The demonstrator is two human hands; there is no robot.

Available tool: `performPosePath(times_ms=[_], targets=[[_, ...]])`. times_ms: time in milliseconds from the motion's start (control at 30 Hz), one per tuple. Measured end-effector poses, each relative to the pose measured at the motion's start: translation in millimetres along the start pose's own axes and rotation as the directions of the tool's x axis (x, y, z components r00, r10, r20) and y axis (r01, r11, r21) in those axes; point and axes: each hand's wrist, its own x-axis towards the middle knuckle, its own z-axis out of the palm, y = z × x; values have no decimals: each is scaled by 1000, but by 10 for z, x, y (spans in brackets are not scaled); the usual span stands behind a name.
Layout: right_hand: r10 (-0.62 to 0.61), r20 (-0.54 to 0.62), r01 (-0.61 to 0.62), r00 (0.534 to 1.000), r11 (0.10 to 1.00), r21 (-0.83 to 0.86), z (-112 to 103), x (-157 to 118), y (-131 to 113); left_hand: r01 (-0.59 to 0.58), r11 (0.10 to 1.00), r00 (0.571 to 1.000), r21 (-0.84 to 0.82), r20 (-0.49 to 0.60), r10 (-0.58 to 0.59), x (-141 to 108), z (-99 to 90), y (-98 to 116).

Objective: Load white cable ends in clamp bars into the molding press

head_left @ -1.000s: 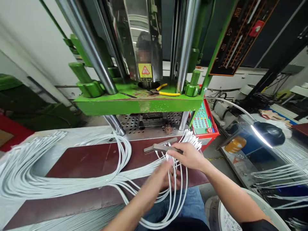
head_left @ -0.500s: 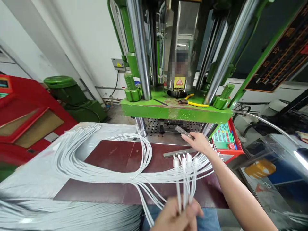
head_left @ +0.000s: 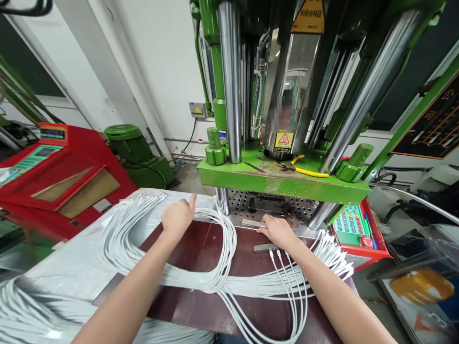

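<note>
I'm seeing the right hand (head_left: 278, 231) pressing fingers flat on a metal bar (head_left: 255, 223) at the press bed (head_left: 244, 203), not gripping. Left hand (head_left: 178, 217) is hovering open over the white cables (head_left: 215, 282). Bar: stiff, prob. heavy, smooth; I'm judging a pinch on the long edges best.

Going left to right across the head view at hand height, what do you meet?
Red console → green motor housing → left hand → white cable loop → right hand → cable ends → keypad panel.
</note>
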Motion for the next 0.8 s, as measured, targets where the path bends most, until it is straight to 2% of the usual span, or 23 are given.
performPosePath(times_ms=[33,67,100,133,167,200,233,267,333,433,533,633,700,800], targets=[[-6,-10,6,1000,1000,4,13,7,4,-109,993,994,-37,2,109,-141,35,45],[-15,-28,15,1000,1000,6,27,11,12,-302,947,953,-110,-3,303,-299,60,104],[-26,-54,27,998,1000,9,42,13,22,-521,831,848,-196,-5,531,-460,77,170],[-36,-83,38,996,999,13,59,14,35,-698,661,679,-276,36,733,-607,89,238],[-45,-111,48,993,999,20,77,16,48,-799,501,504,-333,83,859,-731,99,298],[-50,-132,55,990,998,31,95,18,62,-842,397,376,-365,130,917,-824,111,345],[-51,-142,58,989,997,45,114,20,75,-862,346,299,-370,178,937,-881,126,371],[-47,-143,56,989,997,60,132,22,86,-873,342,279,-348,219,935,-905,144,372],[-43,-139,55,989,995,84,161,24,99,-878,399,331,-263,268,905,-869,185,300],[-28,-146,44,989,994,103,181,16,100,-860,484,418,-160,321,850,-696,244,50],[-9,-137,25,991,993,113,177,7,91,-810,583,522,-61,376,765,-499,298,-219],[1,-134,15,991,993,120,184,11,88,-736,677,629,21,392,672,-388,338,-323],[6,-133,11,991,991,130,198,19,86,-711,703,644,-10,392,657,-379,353,-270],[7,-129,12,992,989,150,193,21,88,-704,703,619,-100,398,677,-390,372,-94]])
